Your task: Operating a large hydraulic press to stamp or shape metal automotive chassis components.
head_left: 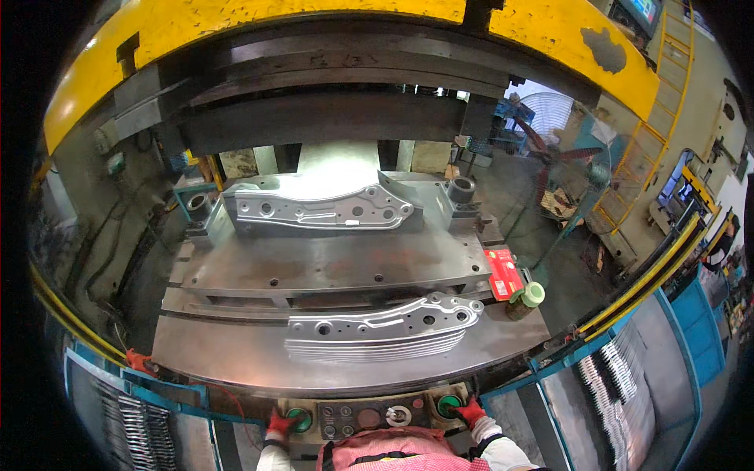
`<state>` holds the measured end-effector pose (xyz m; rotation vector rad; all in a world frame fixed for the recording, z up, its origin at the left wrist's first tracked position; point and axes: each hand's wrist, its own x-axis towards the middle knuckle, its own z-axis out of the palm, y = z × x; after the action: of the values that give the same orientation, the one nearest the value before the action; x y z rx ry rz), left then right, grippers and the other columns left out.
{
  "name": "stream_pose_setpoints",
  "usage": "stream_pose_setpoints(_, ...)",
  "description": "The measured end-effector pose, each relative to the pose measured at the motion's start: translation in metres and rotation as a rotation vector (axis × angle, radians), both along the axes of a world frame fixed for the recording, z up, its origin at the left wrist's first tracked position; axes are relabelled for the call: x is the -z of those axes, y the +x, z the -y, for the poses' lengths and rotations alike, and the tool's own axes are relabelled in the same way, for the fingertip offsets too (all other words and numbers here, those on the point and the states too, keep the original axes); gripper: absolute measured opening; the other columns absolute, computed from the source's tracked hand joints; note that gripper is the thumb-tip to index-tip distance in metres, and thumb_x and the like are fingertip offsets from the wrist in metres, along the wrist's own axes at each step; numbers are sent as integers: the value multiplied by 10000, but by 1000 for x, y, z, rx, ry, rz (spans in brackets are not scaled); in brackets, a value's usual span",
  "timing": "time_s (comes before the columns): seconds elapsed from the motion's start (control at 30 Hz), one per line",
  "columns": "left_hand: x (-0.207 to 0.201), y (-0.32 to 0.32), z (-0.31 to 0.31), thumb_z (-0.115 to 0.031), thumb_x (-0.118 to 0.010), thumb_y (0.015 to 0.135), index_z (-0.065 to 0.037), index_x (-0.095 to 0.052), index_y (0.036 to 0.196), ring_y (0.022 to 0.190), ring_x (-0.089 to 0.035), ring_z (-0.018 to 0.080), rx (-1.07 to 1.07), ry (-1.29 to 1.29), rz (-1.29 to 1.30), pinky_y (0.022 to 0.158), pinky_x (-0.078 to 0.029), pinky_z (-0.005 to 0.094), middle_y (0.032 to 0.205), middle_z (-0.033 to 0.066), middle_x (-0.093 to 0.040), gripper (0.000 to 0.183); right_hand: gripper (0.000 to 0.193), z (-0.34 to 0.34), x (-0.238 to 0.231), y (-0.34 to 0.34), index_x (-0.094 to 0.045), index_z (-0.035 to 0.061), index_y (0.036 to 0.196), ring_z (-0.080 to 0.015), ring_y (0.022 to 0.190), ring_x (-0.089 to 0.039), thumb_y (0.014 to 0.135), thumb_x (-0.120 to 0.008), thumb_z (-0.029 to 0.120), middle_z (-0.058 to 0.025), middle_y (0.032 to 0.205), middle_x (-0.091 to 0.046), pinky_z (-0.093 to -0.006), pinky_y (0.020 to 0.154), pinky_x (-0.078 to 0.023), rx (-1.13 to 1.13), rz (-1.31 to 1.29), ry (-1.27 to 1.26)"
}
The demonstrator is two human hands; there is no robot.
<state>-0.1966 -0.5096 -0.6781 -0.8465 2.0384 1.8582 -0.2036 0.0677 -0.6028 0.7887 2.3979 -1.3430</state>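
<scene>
My left hand (281, 422), in a red glove, rests at the left green push button (299, 420) of a control panel (338, 420). On the panel's other end my right hand (471, 412), also red-gloved, touches the right green button (449, 405). Both hands look open, fingers reaching over the buttons, nothing held. Beyond the panel, a stack of long shaped sheet-metal parts (377, 324) lies on the front of the press table (212, 337). Farther back, one similar metal part (330, 209) sits on the lower die (338, 255), under the raised upper die (330, 118).
Guide posts (462, 188) stand at the die's back corners. A red box (503, 275) and a green-lidded jar (532, 295) are at the table's right. Racks with many metal parts (145, 432) flank me. A large fan (546, 157) stands at the right.
</scene>
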Motion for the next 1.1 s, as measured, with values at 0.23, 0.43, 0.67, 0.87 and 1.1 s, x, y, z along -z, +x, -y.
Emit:
stream_pose_setpoints(0.23, 31, 2, 0, -167, -878, 432, -20, -150, 1373, 1207, -396, 263, -54, -46, -125, 969, -382, 369, 1338, 160, -365, 1198, 1176, 3, 1, -2, -182, -34, 1361, -299, 1242, -381, 487, -834, 408, -240, 1324, -383, -338, 1002, -345, 33, 186, 138)
stream_pose_setpoints(0.43, 45, -1, 6, -148, -872, 451, -25, -138, 1372, 1190, -412, 269, -37, -139, -132, 941, -408, 402, 1343, 151, -364, 1185, 1210, 6, -9, -2, -122, -74, 1363, -333, 1242, -368, 521, -804, 465, -256, 1332, -361, -349, 1002, -350, -44, 40, 82)
stream_pose_setpoints(0.67, 23, -6, -7, -149, -868, 451, -14, -235, 1340, 1160, -436, 261, 12, -367, -53, 914, -420, 395, 1288, 165, -417, 1099, 1214, 0, 0, -1, -152, -46, 1360, -305, 1222, -404, 472, -845, 406, -243, 1294, -417, -324, 998, -346, 35, 151, 162)
stream_pose_setpoints(0.87, 38, -2, 5, -255, -870, 435, 31, -226, 1337, 1198, -396, 270, -5, -229, -136, 963, -371, 368, 1311, 182, -388, 1145, 1179, 10, -17, -6, -176, -54, 1353, -300, 1234, -387, 482, -842, 381, -233, 1318, -391, -320, 1000, -345, 20, 164, 11)
stream_pose_setpoints(1.1, -1, 0, -8, -349, -879, 440, 100, -211, 1328, 1239, -367, 286, -6, -139, -66, 996, -354, 348, 1338, 221, -362, 1198, 1153, 0, 18, -7, -178, -55, 1354, -282, 1243, -371, 485, -852, 290, -213, 1332, -376, -314, 1012, -330, 56, 54, 15)
